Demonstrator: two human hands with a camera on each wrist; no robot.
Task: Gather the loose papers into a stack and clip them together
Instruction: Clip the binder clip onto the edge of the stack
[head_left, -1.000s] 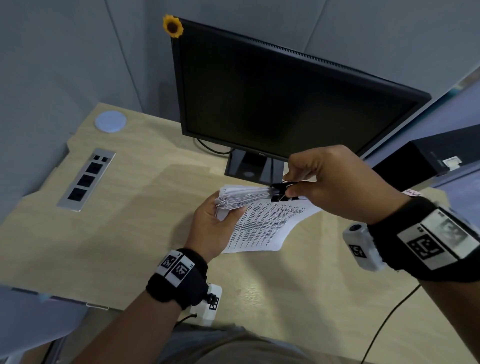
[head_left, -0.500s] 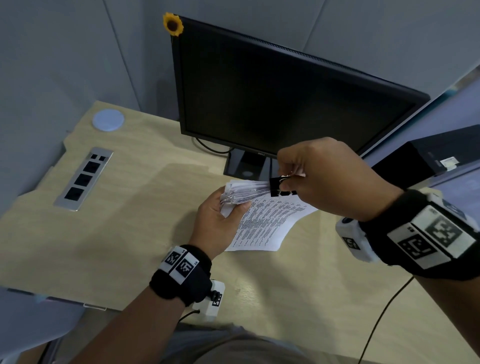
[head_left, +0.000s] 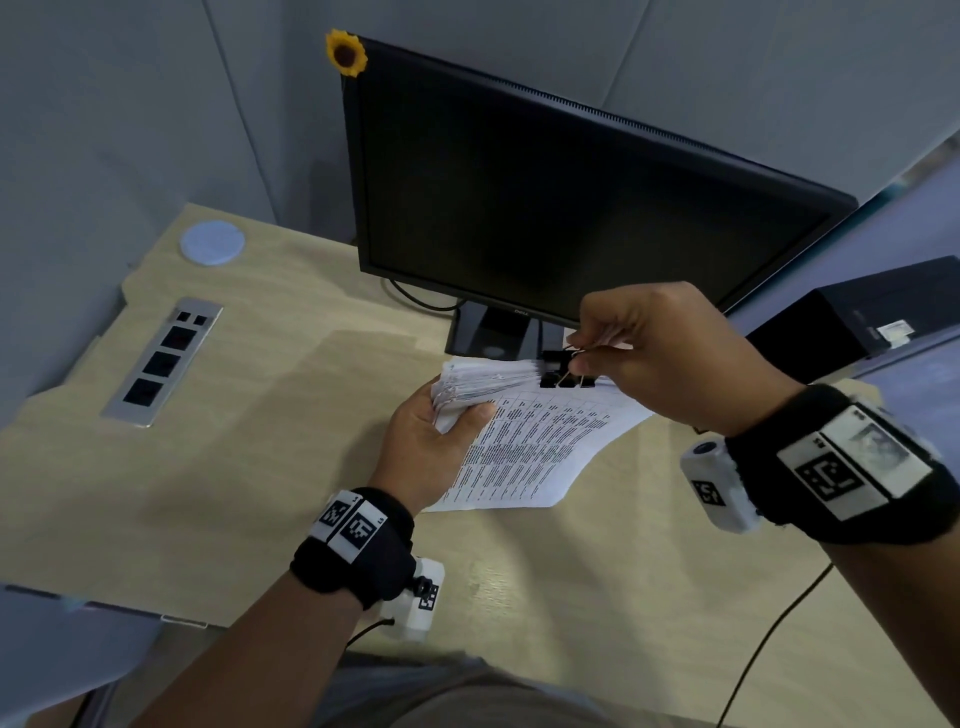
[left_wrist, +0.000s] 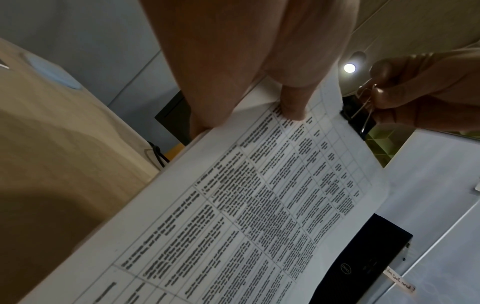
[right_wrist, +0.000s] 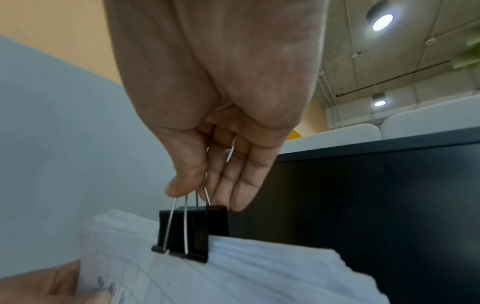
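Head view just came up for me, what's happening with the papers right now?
A person is clipping a paper stack above the desk. The left hand grips one corner of the stack, thumb on the printed top sheet. The right hand pinches the wire handles of a black binder clip, which already straddles the stack's top edge. The handles are not yet let go.
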